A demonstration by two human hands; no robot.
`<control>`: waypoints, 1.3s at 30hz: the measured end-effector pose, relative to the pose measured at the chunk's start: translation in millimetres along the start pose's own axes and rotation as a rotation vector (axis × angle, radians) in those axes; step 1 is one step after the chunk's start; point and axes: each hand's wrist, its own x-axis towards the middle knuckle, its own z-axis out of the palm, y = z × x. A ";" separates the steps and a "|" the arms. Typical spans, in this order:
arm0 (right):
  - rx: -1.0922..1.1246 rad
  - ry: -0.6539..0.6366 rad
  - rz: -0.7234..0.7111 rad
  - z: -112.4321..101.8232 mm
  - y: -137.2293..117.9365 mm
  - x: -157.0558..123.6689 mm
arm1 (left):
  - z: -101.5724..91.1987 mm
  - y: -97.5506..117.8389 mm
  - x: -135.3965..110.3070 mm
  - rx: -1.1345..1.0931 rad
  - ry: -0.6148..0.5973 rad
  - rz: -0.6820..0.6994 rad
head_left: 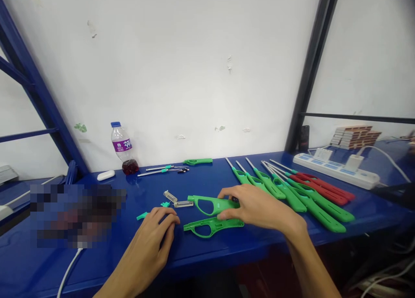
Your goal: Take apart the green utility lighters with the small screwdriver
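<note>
My right hand [256, 203] grips the upper of two green lighter casing halves [202, 204] between thumb and fingers. A small black item [234, 199] shows at its fingers; I cannot make out its kind. The other casing half [197, 229] lies just below, hollow side up, on the blue table. My left hand [152, 233] rests on the table left of the casings, fingers loosely bent and holding nothing visible. By its fingertips are small teal plastic pieces [142, 216]. Two clear fuel tanks [183, 204] lie between the hands, towards the back.
Several long-nosed green lighters [292, 196] and red ones [320, 190] lie at right, before a white power strip [337, 170]. Metal lighter tubes [154, 172] and another green casing [197, 161] lie at the back. A drink bottle [123, 149] stands by the wall. A blurred object sits at left.
</note>
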 end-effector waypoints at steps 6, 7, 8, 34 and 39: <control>-0.027 -0.057 0.021 3.1 -4.1 -1.2 | 0.9 1.4 1.0 0.004 0.025 -0.008; -0.023 -0.055 0.032 4.0 -3.9 -1.2 | 0.7 2.3 1.0 0.004 0.037 -0.013; -0.013 -0.050 0.043 4.7 -3.8 -1.3 | 0.6 3.0 1.0 0.006 0.056 -0.018; -0.048 -0.153 -0.004 23.2 -2.9 16.8 | -4.2 14.1 2.6 -0.038 -0.097 0.004; -0.078 -0.124 -0.025 24.1 -3.8 17.1 | -4.7 13.7 3.4 -0.055 -0.082 0.017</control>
